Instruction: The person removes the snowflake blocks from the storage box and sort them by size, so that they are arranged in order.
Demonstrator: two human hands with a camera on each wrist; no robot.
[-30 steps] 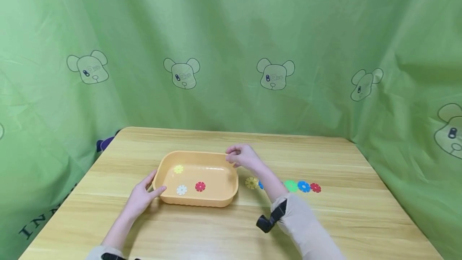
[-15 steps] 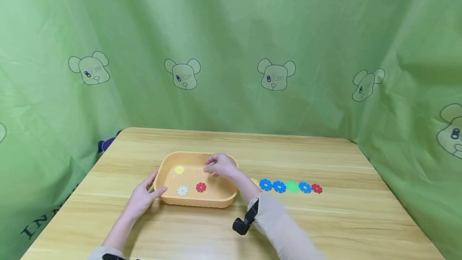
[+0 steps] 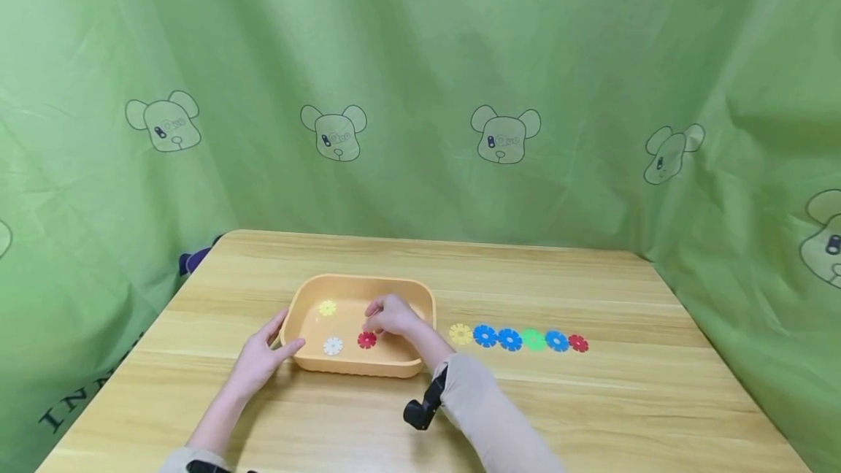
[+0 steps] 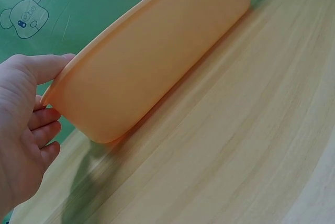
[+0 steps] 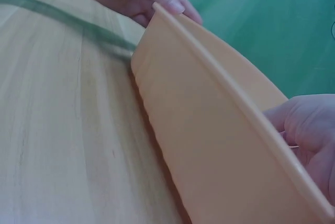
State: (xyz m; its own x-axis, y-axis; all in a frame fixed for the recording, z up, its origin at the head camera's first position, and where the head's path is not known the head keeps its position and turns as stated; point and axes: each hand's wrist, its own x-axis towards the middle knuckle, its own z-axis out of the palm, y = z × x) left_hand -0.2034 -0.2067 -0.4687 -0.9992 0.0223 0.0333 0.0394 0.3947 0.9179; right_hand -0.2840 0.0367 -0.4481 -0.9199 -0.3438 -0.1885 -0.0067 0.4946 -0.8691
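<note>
My left hand [image 3: 255, 365] grips the left end of an orange plastic basin [image 3: 358, 368]. In the left wrist view, its thumb lies on the rim and the other fingers are curled below it outside. My right hand [image 3: 394, 315] reaches down into the basin, fingers bent loosely, tips right at a red snowflake disc [image 3: 366, 341]. From the right wrist view, the basin wall hides those fingertips. Two other snowflake discs lie on the basin floor: a white disc [image 3: 333, 346] near the front and a yellow disc [image 3: 327, 308] towards the back left.
Right of the basin, several snowflake discs form a row on the wooden table [image 3: 591, 414]: yellow [image 3: 461, 334], blue, green [image 3: 534, 339] and red [image 3: 579, 343]. A green curtain [image 3: 420, 35] with bear-head prints surrounds the table.
From above the basin's back right rim, my right hand has moved left and down into it, to the red disc. My left hand stays on the basin, which keeps its place.
</note>
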